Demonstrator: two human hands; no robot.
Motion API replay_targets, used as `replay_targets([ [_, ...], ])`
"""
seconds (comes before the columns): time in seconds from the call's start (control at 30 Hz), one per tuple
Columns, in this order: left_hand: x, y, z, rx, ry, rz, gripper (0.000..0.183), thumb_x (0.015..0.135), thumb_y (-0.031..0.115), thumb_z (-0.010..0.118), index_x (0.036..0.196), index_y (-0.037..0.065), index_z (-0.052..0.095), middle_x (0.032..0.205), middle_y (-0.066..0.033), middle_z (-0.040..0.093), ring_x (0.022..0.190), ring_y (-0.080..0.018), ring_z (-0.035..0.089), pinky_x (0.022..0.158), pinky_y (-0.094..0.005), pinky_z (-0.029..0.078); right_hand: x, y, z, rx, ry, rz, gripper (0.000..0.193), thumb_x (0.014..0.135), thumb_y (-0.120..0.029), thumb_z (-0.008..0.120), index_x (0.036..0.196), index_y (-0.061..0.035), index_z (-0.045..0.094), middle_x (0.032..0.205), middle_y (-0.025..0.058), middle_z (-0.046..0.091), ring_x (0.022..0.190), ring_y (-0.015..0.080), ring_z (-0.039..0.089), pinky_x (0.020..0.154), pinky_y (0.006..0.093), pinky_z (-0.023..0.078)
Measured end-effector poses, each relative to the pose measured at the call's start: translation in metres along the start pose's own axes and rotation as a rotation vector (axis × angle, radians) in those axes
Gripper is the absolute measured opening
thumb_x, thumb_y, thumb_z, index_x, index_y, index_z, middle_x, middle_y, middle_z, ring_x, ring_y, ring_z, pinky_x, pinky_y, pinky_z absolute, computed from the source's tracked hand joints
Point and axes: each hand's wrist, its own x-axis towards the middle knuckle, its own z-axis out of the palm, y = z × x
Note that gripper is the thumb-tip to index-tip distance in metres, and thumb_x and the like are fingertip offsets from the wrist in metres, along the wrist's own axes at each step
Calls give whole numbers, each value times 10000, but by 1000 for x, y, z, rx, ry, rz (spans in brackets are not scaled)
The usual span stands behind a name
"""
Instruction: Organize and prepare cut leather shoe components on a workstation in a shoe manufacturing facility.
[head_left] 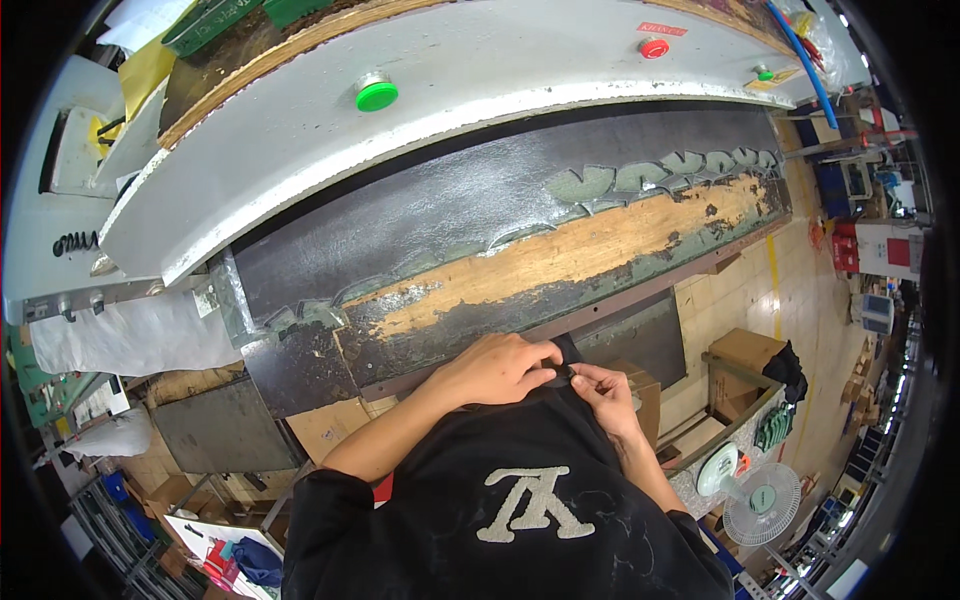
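Note:
Close in front of my black shirt, my two hands meet at a small black piece point(567, 350) that looks like soft strip or cloth. My left hand point(497, 368) comes in from the left with its fingers bent and closed at the piece. On the other side, my right hand point(607, 393) pinches its lower end between thumb and fingertips. The piece's exact kind cannot be made out, and part of it is hidden by my fingers and blends with the shirt. Just beyond my hands runs the front edge of a worn machine bed point(560, 302).
Over the bed stretches a grey machine beam point(480, 75) with a green button point(377, 95) and a red button point(654, 48). Torn green-grey sheet scraps point(585, 184) lie along the bed. To the right are a cardboard box point(745, 360) and a fan point(762, 500).

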Motion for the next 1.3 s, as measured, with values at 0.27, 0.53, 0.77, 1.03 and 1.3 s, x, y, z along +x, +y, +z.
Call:
replay_targets([
  [0.27, 16, -6, 16, 177, -3, 123, 299, 923, 295, 786, 1094, 50, 782, 988, -150, 789, 974, -377, 745, 863, -483, 589, 6, 3, -6, -78, -15, -21, 266, 1041, -51, 705, 1277, 71, 717, 1065, 50, 779, 928, 62, 682, 847, 221, 547],
  [0.53, 13, -7, 22, 201, 101, 160, 191, 885, 202, 757, 1008, 57, 770, 938, -150, 753, 919, -379, 725, 808, -496, 573, 9, -1, -7, -53, -46, 2, 271, 1043, -51, 701, 1285, 69, 715, 1073, 60, 779, 932, 68, 690, 851, 225, 557],
  [0.77, 9, -3, 22, 225, 146, 240, 136, 895, 167, 739, 865, 65, 654, 825, -112, 668, 827, -362, 693, 730, -494, 541, 13, -6, -7, -78, -29, 54, 275, 1033, -63, 716, 1275, 68, 720, 1013, 23, 768, 852, 41, 642, 777, 210, 523],
  [1.03, -36, -14, -18, -170, 392, 84, 180, 904, 191, 818, 940, 51, 710, 835, -90, 743, 736, -219, 737, 667, -340, 565, 11, -22, -6, -183, -96, 58, 242, 1036, -86, 722, 1256, 13, 733, 907, -89, 670, 777, 9, 535, 719, 173, 432],
  [1.3, -137, -67, 38, -384, 537, -329, 173, 959, 146, 782, 1070, 18, 746, 826, -67, 734, 733, -134, 688, 656, -294, 540, 14, -22, 18, -387, -99, -23, 211, 1081, -175, 666, 1245, -56, 726, 937, -48, 622, 829, 53, 500, 752, 241, 448],
])
